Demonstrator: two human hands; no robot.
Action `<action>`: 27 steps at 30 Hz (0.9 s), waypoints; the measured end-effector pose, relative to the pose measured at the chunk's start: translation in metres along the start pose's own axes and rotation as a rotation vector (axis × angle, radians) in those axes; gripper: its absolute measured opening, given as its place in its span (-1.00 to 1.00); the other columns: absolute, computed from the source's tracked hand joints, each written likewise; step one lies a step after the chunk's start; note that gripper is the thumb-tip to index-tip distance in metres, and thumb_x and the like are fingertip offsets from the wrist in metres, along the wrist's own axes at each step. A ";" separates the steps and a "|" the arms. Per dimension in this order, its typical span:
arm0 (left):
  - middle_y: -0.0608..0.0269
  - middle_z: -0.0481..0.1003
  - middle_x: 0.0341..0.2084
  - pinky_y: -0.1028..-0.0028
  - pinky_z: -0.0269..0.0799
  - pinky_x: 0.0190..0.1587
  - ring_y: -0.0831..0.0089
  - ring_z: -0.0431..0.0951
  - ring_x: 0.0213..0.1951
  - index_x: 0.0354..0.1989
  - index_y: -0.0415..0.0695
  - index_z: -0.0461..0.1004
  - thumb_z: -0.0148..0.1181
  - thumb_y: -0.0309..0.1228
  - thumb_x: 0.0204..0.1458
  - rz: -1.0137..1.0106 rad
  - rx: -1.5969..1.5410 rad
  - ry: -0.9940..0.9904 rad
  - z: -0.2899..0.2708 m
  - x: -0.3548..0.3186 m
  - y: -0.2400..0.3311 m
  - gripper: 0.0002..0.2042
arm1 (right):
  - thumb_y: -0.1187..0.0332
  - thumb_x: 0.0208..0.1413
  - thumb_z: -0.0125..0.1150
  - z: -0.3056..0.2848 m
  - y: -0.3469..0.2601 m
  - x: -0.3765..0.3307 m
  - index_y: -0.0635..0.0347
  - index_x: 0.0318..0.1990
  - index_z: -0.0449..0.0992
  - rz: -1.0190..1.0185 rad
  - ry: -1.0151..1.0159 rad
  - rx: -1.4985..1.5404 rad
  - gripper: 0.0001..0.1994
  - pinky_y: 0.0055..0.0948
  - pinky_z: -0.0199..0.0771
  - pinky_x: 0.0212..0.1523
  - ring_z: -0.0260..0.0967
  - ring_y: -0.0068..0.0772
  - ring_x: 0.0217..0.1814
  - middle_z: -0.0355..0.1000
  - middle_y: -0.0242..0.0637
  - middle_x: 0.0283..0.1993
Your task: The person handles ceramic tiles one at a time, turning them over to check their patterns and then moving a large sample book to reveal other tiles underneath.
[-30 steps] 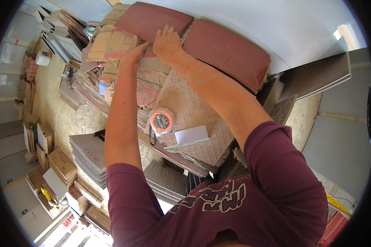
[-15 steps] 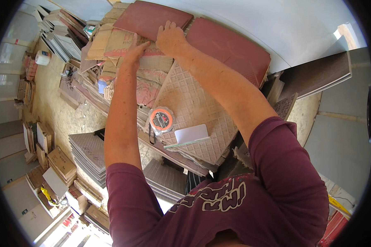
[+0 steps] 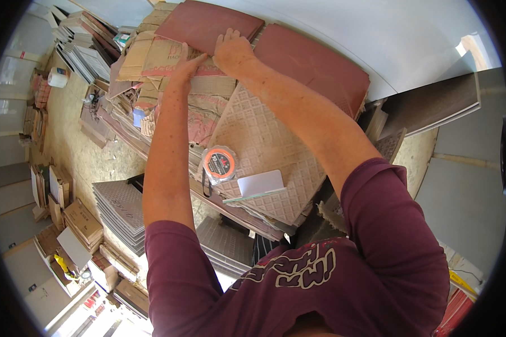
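Both arms reach to the far side of a stack of tiles and cardboard. My right hand (image 3: 233, 51) rests on the near edge of a dark red tile (image 3: 208, 21), its fingers stretched over the top face. My left hand (image 3: 186, 68) is at the same tile's near edge, thumb and fingers apart, just above a torn cardboard box (image 3: 162, 58). A second red tile (image 3: 309, 64) lies to the right. Nearer me is a beige tile (image 3: 267, 149) with a raised grid. On it are an orange-and-black tape measure (image 3: 219, 163) and a white card-like piece (image 3: 261, 183).
A pale wall panel (image 3: 388, 39) rises behind the stack. Brown boards (image 3: 427, 104) lean at the right. Patterned tiles (image 3: 120, 210) stand at the lower left, with cardboard boxes (image 3: 83, 220) beyond. More tiles (image 3: 84, 60) and a white bucket (image 3: 58, 77) are at the far left.
My left thumb has moved slightly up and right toward the red tile's near edge. My right hand stays in nearly the same place on the tile.
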State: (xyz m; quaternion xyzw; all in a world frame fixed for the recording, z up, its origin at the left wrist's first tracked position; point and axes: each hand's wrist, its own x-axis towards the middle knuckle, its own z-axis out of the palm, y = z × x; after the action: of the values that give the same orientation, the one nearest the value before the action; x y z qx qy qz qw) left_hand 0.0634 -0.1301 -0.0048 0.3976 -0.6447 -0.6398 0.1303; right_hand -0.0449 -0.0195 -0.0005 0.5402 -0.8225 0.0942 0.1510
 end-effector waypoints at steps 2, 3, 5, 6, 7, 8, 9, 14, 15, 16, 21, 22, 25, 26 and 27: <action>0.10 0.12 0.16 0.42 0.14 0.04 0.31 0.21 0.08 0.30 -0.09 -0.27 0.31 -0.29 -0.22 0.016 -0.021 -0.001 0.002 -0.005 0.003 -0.04 | 0.14 -0.15 0.17 0.001 0.002 0.000 0.39 -0.33 0.39 -0.043 0.060 -0.019 -0.59 -0.37 0.42 -0.37 0.31 -0.15 -0.23 0.32 0.03 -0.27; 0.10 0.13 0.15 0.41 0.14 0.04 0.31 0.21 0.07 0.30 -0.10 -0.26 0.31 -0.28 -0.22 0.027 -0.022 -0.018 0.000 -0.002 0.000 -0.04 | 0.14 -0.16 0.18 0.001 0.002 0.001 0.39 -0.35 0.39 -0.067 0.084 -0.018 -0.60 -0.37 0.42 -0.39 0.31 -0.15 -0.24 0.33 0.02 -0.30; 0.10 0.15 0.14 0.41 0.15 0.04 0.30 0.21 0.07 0.29 -0.13 -0.25 0.32 -0.27 -0.23 0.050 -0.025 -0.056 -0.003 0.003 -0.003 -0.04 | 0.17 -0.15 0.16 0.000 0.002 0.002 0.37 -0.38 0.40 -0.078 0.103 -0.012 -0.64 -0.39 0.42 -0.43 0.32 -0.15 -0.28 0.34 0.02 -0.35; 0.10 0.16 0.13 0.40 0.14 0.04 0.30 0.20 0.08 0.29 -0.14 -0.24 0.32 -0.26 -0.24 0.053 -0.026 -0.051 -0.002 0.003 -0.004 -0.04 | 0.19 -0.13 0.14 -0.002 0.002 0.003 0.37 -0.39 0.40 -0.066 0.098 -0.007 -0.66 -0.39 0.43 -0.43 0.32 -0.16 -0.30 0.34 0.01 -0.36; 0.09 0.16 0.13 0.40 0.14 0.04 0.29 0.20 0.08 0.29 -0.15 -0.23 0.32 -0.26 -0.24 0.057 -0.027 -0.047 -0.001 0.004 -0.004 -0.04 | 0.21 -0.12 0.11 -0.003 0.002 0.003 0.36 -0.41 0.41 -0.053 0.093 -0.003 -0.69 -0.40 0.43 -0.44 0.33 -0.16 -0.33 0.35 0.01 -0.38; 0.08 0.17 0.12 0.39 0.14 0.05 0.28 0.19 0.09 0.28 -0.17 -0.22 0.32 -0.25 -0.25 0.056 -0.026 -0.040 -0.001 0.002 -0.003 -0.04 | 0.24 -0.11 0.08 -0.005 0.003 0.004 0.36 -0.41 0.41 -0.060 0.071 -0.003 -0.71 -0.39 0.43 -0.44 0.34 -0.16 -0.33 0.35 0.01 -0.38; 0.07 0.16 0.12 0.39 0.13 0.06 0.28 0.19 0.10 0.28 -0.17 -0.22 0.33 -0.24 -0.25 0.056 -0.001 -0.028 0.000 0.000 -0.002 -0.03 | 0.27 -0.09 0.05 -0.008 0.006 0.006 0.36 -0.41 0.41 -0.067 0.048 -0.002 -0.74 -0.38 0.44 -0.43 0.35 -0.16 -0.34 0.36 0.02 -0.38; 0.01 0.11 0.16 0.37 0.07 0.11 0.23 0.13 0.15 0.28 -0.19 -0.21 0.33 -0.19 -0.27 0.024 0.070 0.029 -0.002 -0.001 -0.003 -0.02 | 0.36 -0.08 -0.04 -0.019 0.024 0.014 0.34 -0.40 0.41 -0.108 -0.044 0.109 -0.80 -0.31 0.46 -0.41 0.39 -0.14 -0.33 0.38 0.02 -0.38; 0.01 0.09 0.17 0.37 0.05 0.12 0.23 0.12 0.16 0.28 -0.19 -0.21 0.33 -0.19 -0.28 0.021 0.074 0.032 -0.002 -0.001 -0.004 -0.02 | 0.36 -0.08 -0.04 -0.018 0.026 0.015 0.33 -0.39 0.41 -0.108 -0.042 0.123 -0.80 -0.30 0.46 -0.40 0.39 -0.13 -0.32 0.39 0.02 -0.37; 0.00 0.08 0.18 0.36 0.04 0.13 0.22 0.11 0.17 0.27 -0.19 -0.20 0.33 -0.18 -0.28 0.017 0.078 0.037 -0.002 0.000 -0.004 -0.02 | 0.36 -0.09 -0.03 -0.016 0.027 0.015 0.33 -0.38 0.41 -0.109 -0.040 0.138 -0.80 -0.29 0.46 -0.39 0.39 -0.12 -0.30 0.39 0.02 -0.36; 0.00 0.04 0.20 0.35 0.00 0.16 0.21 0.09 0.19 0.28 -0.18 -0.19 0.33 -0.17 -0.29 0.033 0.094 0.000 0.000 0.000 -0.003 -0.02 | 0.38 -0.08 0.01 -0.003 0.026 0.009 0.35 -0.31 0.43 -0.070 -0.033 0.045 -0.78 -0.33 0.45 -0.31 0.36 -0.14 -0.21 0.39 -0.01 -0.27; 0.01 0.04 0.20 0.35 0.00 0.16 0.21 0.09 0.19 0.28 -0.17 -0.18 0.33 -0.17 -0.29 0.023 0.089 0.009 -0.001 -0.001 -0.004 -0.02 | 0.39 -0.08 0.03 -0.005 0.024 0.008 0.35 -0.27 0.44 -0.066 -0.057 0.035 -0.76 -0.35 0.44 -0.28 0.34 -0.14 -0.16 0.40 -0.01 -0.23; 0.02 0.09 0.17 0.35 0.01 0.15 0.23 0.12 0.17 0.27 -0.16 -0.15 0.33 -0.19 -0.28 0.021 0.075 0.034 -0.003 -0.001 -0.008 -0.05 | 0.38 -0.07 0.04 -0.005 0.022 0.006 0.36 -0.26 0.42 -0.056 -0.045 0.058 -0.76 -0.39 0.43 -0.29 0.32 -0.17 -0.18 0.38 -0.01 -0.23; 0.02 0.12 0.16 0.35 0.02 0.14 0.23 0.13 0.16 0.27 -0.15 -0.13 0.33 -0.20 -0.28 0.028 0.072 0.037 0.000 -0.003 -0.003 -0.06 | 0.35 -0.08 0.05 -0.003 0.023 0.004 0.35 -0.27 0.42 -0.050 -0.001 0.050 -0.75 -0.39 0.42 -0.29 0.32 -0.16 -0.19 0.38 -0.01 -0.24; 0.03 0.15 0.13 0.34 0.03 0.13 0.25 0.15 0.14 0.26 -0.15 -0.11 0.33 -0.21 -0.28 0.049 0.066 0.024 0.003 -0.006 0.000 -0.08 | 0.33 -0.08 0.06 -0.002 0.023 0.000 0.35 -0.28 0.43 -0.044 0.042 0.042 -0.74 -0.39 0.41 -0.29 0.32 -0.16 -0.20 0.38 -0.02 -0.26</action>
State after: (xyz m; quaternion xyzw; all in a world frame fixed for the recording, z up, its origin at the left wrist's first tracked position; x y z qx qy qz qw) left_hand 0.0656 -0.1236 -0.0030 0.3935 -0.6733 -0.6100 0.1406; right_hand -0.0657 -0.0097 0.0016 0.5590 -0.8050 0.1192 0.1588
